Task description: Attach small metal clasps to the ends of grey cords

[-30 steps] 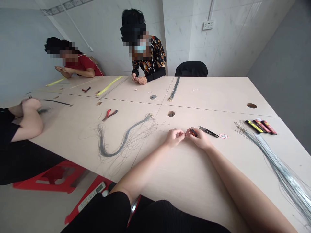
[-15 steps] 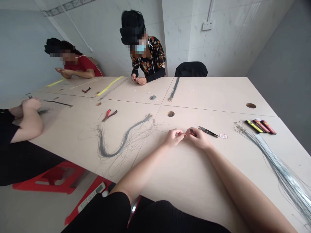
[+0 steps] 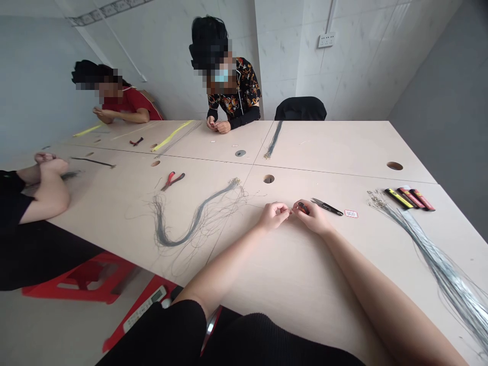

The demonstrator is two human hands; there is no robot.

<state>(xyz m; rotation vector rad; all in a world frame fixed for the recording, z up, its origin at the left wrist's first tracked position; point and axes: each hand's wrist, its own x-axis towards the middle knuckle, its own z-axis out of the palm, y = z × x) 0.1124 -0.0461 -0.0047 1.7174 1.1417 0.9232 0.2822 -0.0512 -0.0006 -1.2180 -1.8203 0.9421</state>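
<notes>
In the middle of the near side of the table, my left hand [image 3: 275, 215] pinches something tiny, its thumb and index finger pressed together. Almost touching it, my right hand [image 3: 313, 218] is closed around a small black-and-orange object [image 3: 303, 207], mostly covered by the fingers. A tiny light-coloured bit shows between the fingertips, too small to name. Just beyond my right hand lie black thread snips [image 3: 327, 207], beside a small red-edged label [image 3: 351, 214]. Left of my hands, a curved bundle of grey cords [image 3: 196, 221] with brass-coloured ends rests on the tabletop.
Several lighters [image 3: 409, 199] sit at the right, near a long bundle of grey cords [image 3: 430, 256]. Red-handled pliers [image 3: 173, 181] lie farther left. A round hole [image 3: 269, 179] opens in the table. People sit opposite and at the left; a red stool [image 3: 76, 284] stands below.
My hands keep nearly the same pose and place. At the left, the neighbour's hands have shifted slightly, and the dark tool seen there earlier no longer shows.
</notes>
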